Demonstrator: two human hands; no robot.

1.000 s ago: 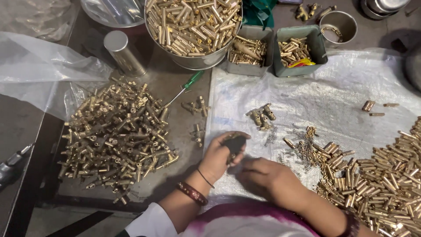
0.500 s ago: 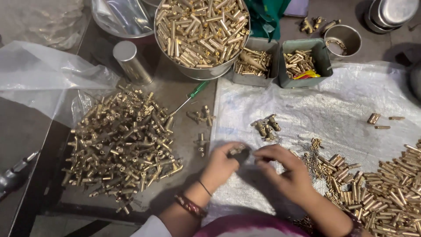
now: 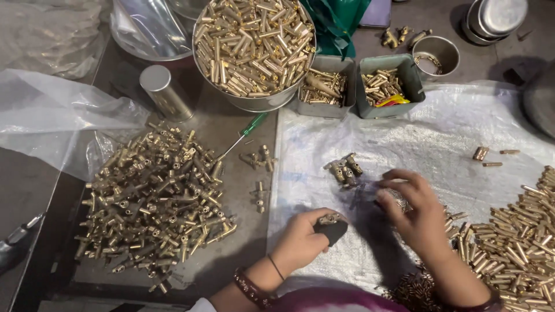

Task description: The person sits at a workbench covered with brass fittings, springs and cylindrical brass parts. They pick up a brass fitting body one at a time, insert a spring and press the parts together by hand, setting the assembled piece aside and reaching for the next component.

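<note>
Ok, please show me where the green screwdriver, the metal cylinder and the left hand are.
green screwdriver (image 3: 252, 123): head view, on its handle.
metal cylinder (image 3: 166, 92): head view, on its side.
left hand (image 3: 303, 238): head view, on its back.

A dark grey worktop (image 3: 231, 133) fills nearly the whole view, scuffed and dusty, and light falls evenly from above with soft shadows only. Over its right half lies a white woven sheet (image 3: 439, 138), creased, running to the right edge. At the left edge a clear plastic bag (image 3: 52, 121) spills over the rim, and beyond it a darker strip (image 3: 23, 190) shows, perhaps floor or a lower shelf; the view there is too dim to tell. Along the far edge sits more crumpled plastic (image 3: 52, 29) at the left corner, and a green cloth (image 3: 335, 23) near the middle. No wall or window in view.
</note>
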